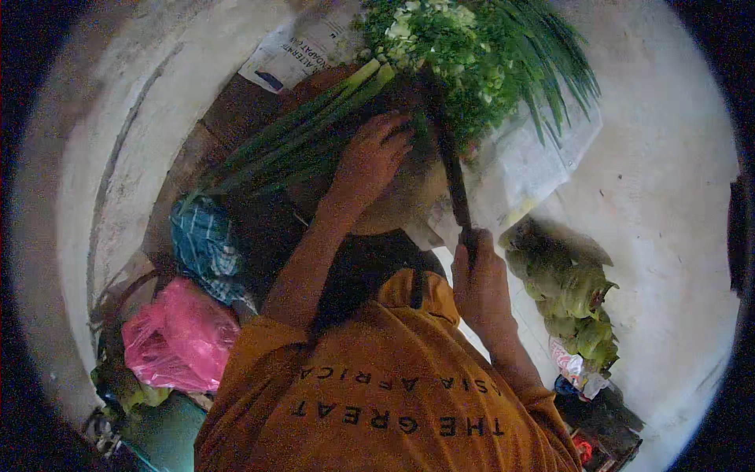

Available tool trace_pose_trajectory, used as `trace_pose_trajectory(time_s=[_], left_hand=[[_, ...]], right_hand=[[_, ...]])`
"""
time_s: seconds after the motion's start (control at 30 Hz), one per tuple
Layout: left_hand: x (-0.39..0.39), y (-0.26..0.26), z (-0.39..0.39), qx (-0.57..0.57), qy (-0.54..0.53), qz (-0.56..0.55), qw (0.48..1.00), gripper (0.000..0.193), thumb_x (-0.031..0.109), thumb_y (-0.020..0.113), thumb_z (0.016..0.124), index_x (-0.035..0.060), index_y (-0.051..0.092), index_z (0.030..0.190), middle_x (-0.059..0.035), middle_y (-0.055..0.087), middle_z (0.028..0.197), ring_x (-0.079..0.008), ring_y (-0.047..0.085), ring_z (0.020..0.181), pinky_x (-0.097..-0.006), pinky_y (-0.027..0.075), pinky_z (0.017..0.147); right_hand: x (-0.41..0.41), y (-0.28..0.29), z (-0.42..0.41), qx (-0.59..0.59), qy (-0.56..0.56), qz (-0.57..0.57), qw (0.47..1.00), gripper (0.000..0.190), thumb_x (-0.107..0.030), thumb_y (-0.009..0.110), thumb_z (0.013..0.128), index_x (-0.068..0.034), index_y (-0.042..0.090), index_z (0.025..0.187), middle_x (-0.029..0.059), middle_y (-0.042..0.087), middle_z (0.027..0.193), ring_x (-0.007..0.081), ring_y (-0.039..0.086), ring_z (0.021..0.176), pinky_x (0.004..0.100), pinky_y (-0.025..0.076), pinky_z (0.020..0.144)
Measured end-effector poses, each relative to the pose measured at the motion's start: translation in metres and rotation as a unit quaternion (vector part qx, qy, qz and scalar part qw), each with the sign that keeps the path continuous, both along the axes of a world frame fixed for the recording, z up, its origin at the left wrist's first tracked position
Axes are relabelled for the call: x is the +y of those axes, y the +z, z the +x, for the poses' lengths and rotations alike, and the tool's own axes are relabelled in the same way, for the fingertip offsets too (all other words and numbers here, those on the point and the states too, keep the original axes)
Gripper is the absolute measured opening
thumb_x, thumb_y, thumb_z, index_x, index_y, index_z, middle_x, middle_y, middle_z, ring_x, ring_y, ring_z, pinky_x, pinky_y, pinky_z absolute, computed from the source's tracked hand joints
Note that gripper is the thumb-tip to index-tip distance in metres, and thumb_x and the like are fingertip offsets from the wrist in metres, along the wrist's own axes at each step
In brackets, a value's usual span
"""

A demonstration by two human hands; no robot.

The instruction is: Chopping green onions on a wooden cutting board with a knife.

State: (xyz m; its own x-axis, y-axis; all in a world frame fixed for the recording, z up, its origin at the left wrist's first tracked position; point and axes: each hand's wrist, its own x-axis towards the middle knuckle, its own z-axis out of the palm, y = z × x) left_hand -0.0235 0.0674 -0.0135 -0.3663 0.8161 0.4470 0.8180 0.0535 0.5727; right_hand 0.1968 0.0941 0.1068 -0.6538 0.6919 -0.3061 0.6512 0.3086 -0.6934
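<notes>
My right hand grips the dark handle of a long knife, whose blade points away from me over a round wooden chopping board. My left hand is over the board, its fingers bent, left of the blade; shadow hides what lies under the fingertips. Long green onions stretch from beside that hand towards the lower left. Beyond the board rises a heap of chopped green onions, its near edge by the blade's far end. More long green leaves lie at the heap's right.
Printed newspaper sheets lie beneath the heap. To my left are a blue checked cloth, a pink plastic bag and a green container. Large green leaves are piled on the right, near a dark box.
</notes>
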Motion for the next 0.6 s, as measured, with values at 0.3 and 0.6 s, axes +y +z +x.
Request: trace_pose_trajectory(time_s=[0.3,0.6], left_hand=[[0.0,0.005,-0.003,0.066,-0.023,-0.012,0.997,0.027,0.013,0.064,0.078,0.0059,0.064,0.104,-0.0075,0.054,0.122,-0.0292,0.048,0.116,-0.0378,0.042,0.1],[0.002,0.007,-0.001,0.044,-0.032,-0.017,0.998,0.026,0.008,0.06,0.08,0.0039,0.062,0.106,-0.0139,0.053,0.119,-0.0319,0.048,0.115,-0.0409,0.041,0.099]], right_hand=[[-0.003,-0.012,-0.004,-0.016,-0.03,-0.017,0.999,0.013,-0.007,0.044,0.091,0.002,0.041,0.099,0.0275,0.057,0.073,0.0473,0.056,0.068,0.0495,0.042,0.056],[0.005,-0.044,-0.002,0.031,-0.017,0.002,0.999,0.013,-0.008,0.047,0.09,0.002,0.042,0.098,0.0272,0.057,0.074,0.0484,0.056,0.071,0.0485,0.043,0.058]])
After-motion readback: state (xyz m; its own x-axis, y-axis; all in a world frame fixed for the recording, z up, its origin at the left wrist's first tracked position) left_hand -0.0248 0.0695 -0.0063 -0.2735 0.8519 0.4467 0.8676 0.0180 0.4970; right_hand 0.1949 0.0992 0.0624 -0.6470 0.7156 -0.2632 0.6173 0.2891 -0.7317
